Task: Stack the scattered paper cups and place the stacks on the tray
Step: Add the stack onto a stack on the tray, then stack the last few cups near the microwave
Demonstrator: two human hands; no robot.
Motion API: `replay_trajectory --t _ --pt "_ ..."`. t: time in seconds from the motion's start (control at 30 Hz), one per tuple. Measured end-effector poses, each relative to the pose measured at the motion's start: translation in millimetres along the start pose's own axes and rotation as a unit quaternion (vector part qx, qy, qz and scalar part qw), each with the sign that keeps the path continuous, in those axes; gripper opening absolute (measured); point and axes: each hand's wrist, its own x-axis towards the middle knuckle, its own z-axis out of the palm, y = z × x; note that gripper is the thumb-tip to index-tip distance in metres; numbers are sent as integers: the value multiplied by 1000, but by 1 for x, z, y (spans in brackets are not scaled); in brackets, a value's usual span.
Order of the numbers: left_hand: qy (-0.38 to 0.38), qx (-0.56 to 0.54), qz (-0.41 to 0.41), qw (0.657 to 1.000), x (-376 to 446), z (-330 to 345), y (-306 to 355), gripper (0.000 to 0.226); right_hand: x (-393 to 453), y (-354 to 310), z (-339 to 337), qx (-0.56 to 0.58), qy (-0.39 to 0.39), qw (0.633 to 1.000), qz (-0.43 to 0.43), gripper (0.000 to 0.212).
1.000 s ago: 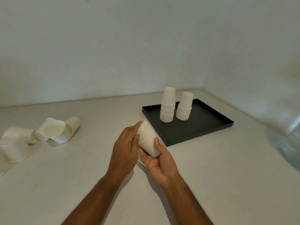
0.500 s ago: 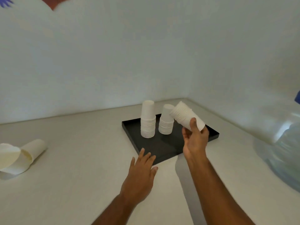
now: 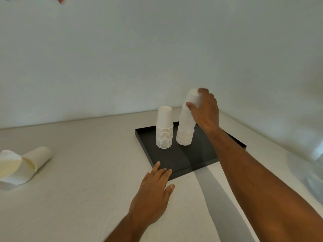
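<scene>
A black tray (image 3: 176, 165) lies on the pale table near the back right corner. Two stacks of white paper cups stand upside down on it: a left stack (image 3: 164, 127) and a taller right stack (image 3: 185, 130). My right hand (image 3: 205, 110) grips a small stack of cups (image 3: 193, 97) from the side, set on top of the right stack and tilted a little. My left hand (image 3: 153, 191) lies flat on the table with fingers straight, its fingertips at the tray's front edge. Loose cups (image 3: 37, 157) lie on their sides at the far left.
Another cup (image 3: 8, 165) at the left edge shows its cream inside. A clear plastic object (image 3: 312, 170) sits at the right edge. Walls meet in a corner just behind the tray.
My right hand carried the small stack from above the tray's middle onto the top of the right stack. My left hand stayed on the table by the tray's front edge.
</scene>
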Motion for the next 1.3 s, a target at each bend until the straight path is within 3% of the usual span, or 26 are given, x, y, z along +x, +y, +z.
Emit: replay_trajectory --t 0.13,0.37,0.47,0.63,0.73,0.9,1.07,1.3 --pt "-9 -1 1 1000 0 -1 -1 77 -7 5 13 -59 -59 997 -5 46" --pt "24 -43 2 999 -5 -12 4 72 -18 19 20 -70 -78 994 9 57" --pt "51 -68 2 996 -11 -21 8 66 -21 16 18 -60 -51 997 11 64" --pt "59 -109 -25 992 -31 -42 7 63 -51 -3 20 -19 36 999 15 53" --pt "97 -69 -42 992 -51 -59 -7 51 -88 -23 28 37 37 998 17 49" --pt "181 -21 -63 981 -96 -92 -56 45 -166 -69 54 102 -20 994 -31 42" --pt "282 21 -113 953 -145 -127 -117 44 -248 -124 92 142 -149 976 -74 37" --pt "407 63 -254 875 -211 -188 -195 62 -348 -218 137 237 -273 925 -116 45"
